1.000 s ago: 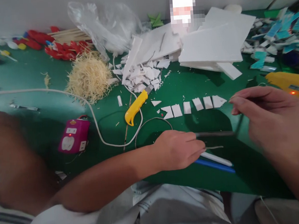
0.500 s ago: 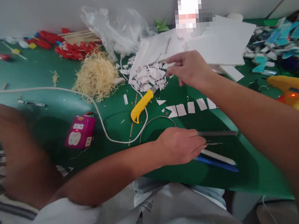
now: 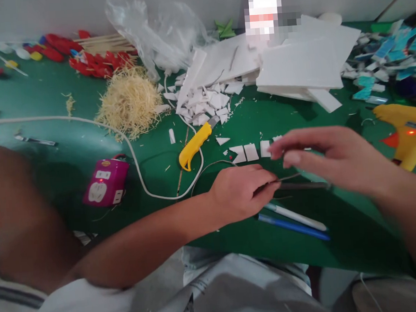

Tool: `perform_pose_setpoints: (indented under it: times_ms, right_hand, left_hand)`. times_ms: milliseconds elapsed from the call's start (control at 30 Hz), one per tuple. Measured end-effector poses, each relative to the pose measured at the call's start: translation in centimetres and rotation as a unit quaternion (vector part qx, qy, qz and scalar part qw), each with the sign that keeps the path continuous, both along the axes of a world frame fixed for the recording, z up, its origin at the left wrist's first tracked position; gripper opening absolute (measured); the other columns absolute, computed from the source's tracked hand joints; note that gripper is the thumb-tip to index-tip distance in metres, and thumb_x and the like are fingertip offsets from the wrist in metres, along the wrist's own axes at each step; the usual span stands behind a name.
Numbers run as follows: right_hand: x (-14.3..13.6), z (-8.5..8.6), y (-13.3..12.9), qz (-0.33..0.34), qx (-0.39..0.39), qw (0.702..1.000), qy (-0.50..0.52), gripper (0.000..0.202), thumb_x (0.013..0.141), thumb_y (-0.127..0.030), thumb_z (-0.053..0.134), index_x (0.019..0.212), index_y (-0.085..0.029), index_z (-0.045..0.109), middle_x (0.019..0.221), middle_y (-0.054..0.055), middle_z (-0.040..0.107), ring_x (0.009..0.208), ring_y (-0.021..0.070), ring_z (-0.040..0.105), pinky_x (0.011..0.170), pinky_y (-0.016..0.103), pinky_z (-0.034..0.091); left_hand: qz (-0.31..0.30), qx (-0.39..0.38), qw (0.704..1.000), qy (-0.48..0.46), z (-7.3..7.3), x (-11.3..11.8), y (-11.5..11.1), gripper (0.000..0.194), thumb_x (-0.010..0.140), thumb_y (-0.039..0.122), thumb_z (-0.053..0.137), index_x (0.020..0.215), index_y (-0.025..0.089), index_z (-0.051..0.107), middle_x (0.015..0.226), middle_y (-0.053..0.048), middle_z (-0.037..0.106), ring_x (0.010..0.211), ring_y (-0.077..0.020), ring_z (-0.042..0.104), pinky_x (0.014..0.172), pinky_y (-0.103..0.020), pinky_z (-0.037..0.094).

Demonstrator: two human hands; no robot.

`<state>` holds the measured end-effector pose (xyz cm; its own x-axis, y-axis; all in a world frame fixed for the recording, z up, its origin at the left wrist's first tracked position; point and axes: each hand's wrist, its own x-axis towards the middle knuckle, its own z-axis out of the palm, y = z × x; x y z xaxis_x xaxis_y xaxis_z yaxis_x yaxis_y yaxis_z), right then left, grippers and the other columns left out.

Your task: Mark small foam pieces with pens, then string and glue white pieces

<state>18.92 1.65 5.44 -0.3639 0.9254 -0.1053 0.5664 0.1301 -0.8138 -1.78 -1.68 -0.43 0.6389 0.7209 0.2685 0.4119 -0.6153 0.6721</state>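
Observation:
My left hand (image 3: 244,190) is closed in a pinch low over the table, and a thin grey wire (image 3: 290,177) sticks out to the right from its fingertips. A looped part of similar wire (image 3: 209,170) curves behind that hand. My right hand (image 3: 322,155) hovers to the right, fingers curved and thumb apart, nothing visible between them. It partly covers a row of small white foam pieces (image 3: 251,152). Under and beside my left hand lie a grey flat strip (image 3: 302,186), a white pen (image 3: 301,218) and a blue pen (image 3: 294,227).
A yellow utility knife (image 3: 195,146) lies by a heap of white foam scraps (image 3: 204,104). Beyond are foam sheets (image 3: 297,66) and a straw bundle (image 3: 129,102). A yellow glue gun (image 3: 407,130) is right, a purple power socket (image 3: 106,182) left. Another person's arm (image 3: 16,221) is at far left.
My right hand has come back from the foam scraps to beside the row of foam pieces, close to my left hand. The left hand has shifted slightly left and up, its wire end now raised.

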Motion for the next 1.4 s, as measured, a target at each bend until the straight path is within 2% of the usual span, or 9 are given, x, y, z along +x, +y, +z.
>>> perform_pose_setpoints:
  times_ms: [67, 133, 333, 500, 600, 767, 933, 1100, 1400]
  right_hand:
    - [1.1, -0.7, -1.6, 0.011, -0.024, 1.0, -0.012, 0.03, 0.075, -0.051, 0.074, 0.09, -0.025, 0.08, 0.076, 0.002, 0.077, 0.062, 0.016, 0.068, 0.057, 0.028, 0.057]
    - [1.6, -1.3, -2.6, 0.0, -0.028, 0.999, -0.021, 0.027, 0.08, -0.051, 0.071, 0.086, -0.026, 0.079, 0.077, 0.002, 0.078, 0.064, 0.0163, 0.07, 0.059, 0.027, 0.057]
    - [3.3, -1.8, -3.0, -0.083, 0.013, 0.996, -0.002, 0.035, 0.083, -0.06, 0.068, 0.071, -0.028, 0.077, 0.071, 0.002, 0.075, 0.063, 0.016, 0.068, 0.057, 0.027, 0.055]
    - [5.3, -2.6, -3.2, -0.266, 0.042, 0.962, -0.036, 0.047, 0.067, -0.07, 0.078, 0.074, -0.024, 0.078, 0.066, 0.004, 0.072, 0.057, 0.0158, 0.063, 0.05, 0.028, 0.051]
    - [5.6, -2.5, -2.7, -0.32, 0.028, 0.946, -0.052, 0.051, 0.056, -0.071, 0.082, 0.069, -0.023, 0.075, 0.063, 0.004, 0.07, 0.053, 0.0153, 0.059, 0.047, 0.03, 0.048]
    - [5.7, -2.5, -1.5, -0.308, 0.059, 0.947, -0.068, 0.038, 0.067, -0.062, 0.076, 0.071, -0.025, 0.072, 0.068, 0.003, 0.071, 0.06, 0.0166, 0.062, 0.055, 0.032, 0.052]
    - [5.9, -3.6, -0.7, -0.315, 0.081, 0.943, -0.069, 0.02, 0.069, -0.044, 0.078, 0.069, -0.025, 0.073, 0.071, 0.003, 0.073, 0.061, 0.0155, 0.06, 0.056, 0.031, 0.047]
    - [6.0, -3.9, -0.5, -0.311, 0.078, 0.945, -0.066, 0.014, 0.069, -0.039, 0.079, 0.066, -0.027, 0.074, 0.068, 0.001, 0.072, 0.059, 0.0159, 0.058, 0.052, 0.029, 0.042]
    - [6.3, -4.5, -0.6, -0.231, 0.113, 0.962, -0.085, 0.009, 0.077, -0.032, 0.073, 0.07, -0.027, 0.073, 0.076, 0.002, 0.074, 0.063, 0.0151, 0.06, 0.054, 0.029, 0.045]
  left_hand:
    - [0.002, -0.005, 1.0, 0.002, 0.0, 0.0, 0.3, 0.034, 0.104, 0.033, 0.046, 0.097, 0.018, 0.076, 0.074, -0.001, 0.071, 0.066, -0.0112, 0.064, 0.058, -0.022, 0.041]
    - [0.004, -0.015, 1.0, 0.014, 0.1, 0.1, 0.5, 0.032, 0.103, 0.032, 0.048, 0.096, 0.019, 0.076, 0.074, 0.0, 0.071, 0.064, -0.0104, 0.063, 0.058, -0.022, 0.04]
    - [0.008, -0.041, 0.999, 0.012, 0.6, 0.7, 0.7, 0.032, 0.104, 0.032, 0.05, 0.096, 0.019, 0.077, 0.073, 0.0, 0.072, 0.06, -0.0088, 0.061, 0.057, -0.021, 0.04]
    - [0.033, -0.061, 0.998, -0.009, 1.1, 0.6, 1.5, 0.025, 0.103, 0.026, 0.054, 0.1, 0.018, 0.077, 0.083, 0.0, 0.078, 0.071, -0.0094, 0.069, 0.066, -0.018, 0.048]
    - [0.059, -0.035, 0.997, -0.017, 1.1, 0.2, 1.9, 0.022, 0.102, 0.023, 0.055, 0.108, 0.018, 0.076, 0.098, -0.002, 0.081, 0.082, -0.0101, 0.074, 0.076, -0.016, 0.053]
    - [0.093, 0.016, 0.995, -0.013, 1.1, -0.4, 2.4, 0.019, 0.098, 0.014, 0.057, 0.109, 0.017, 0.073, 0.083, 0.002, 0.078, 0.065, -0.0064, 0.068, 0.065, -0.013, 0.05]
    - [0.083, 0.083, 0.993, 0.001, 1.0, -1.3, 3.4, 0.021, 0.097, 0.012, 0.055, 0.102, 0.016, 0.074, 0.092, -0.002, 0.081, 0.078, -0.0092, 0.074, 0.074, -0.015, 0.055]
    - [0.103, 0.094, 0.99, 0.034, 0.7, -2.1, 4.4, 0.024, 0.097, 0.012, 0.054, 0.102, 0.016, 0.076, 0.09, -0.003, 0.081, 0.079, -0.0113, 0.075, 0.073, -0.018, 0.056]
    - [0.12, 0.1, 0.987, 0.039, 0.9, -2.4, 4.7, 0.027, 0.095, 0.01, 0.05, 0.097, 0.015, 0.077, 0.086, -0.003, 0.08, 0.072, -0.0106, 0.072, 0.071, -0.019, 0.055]
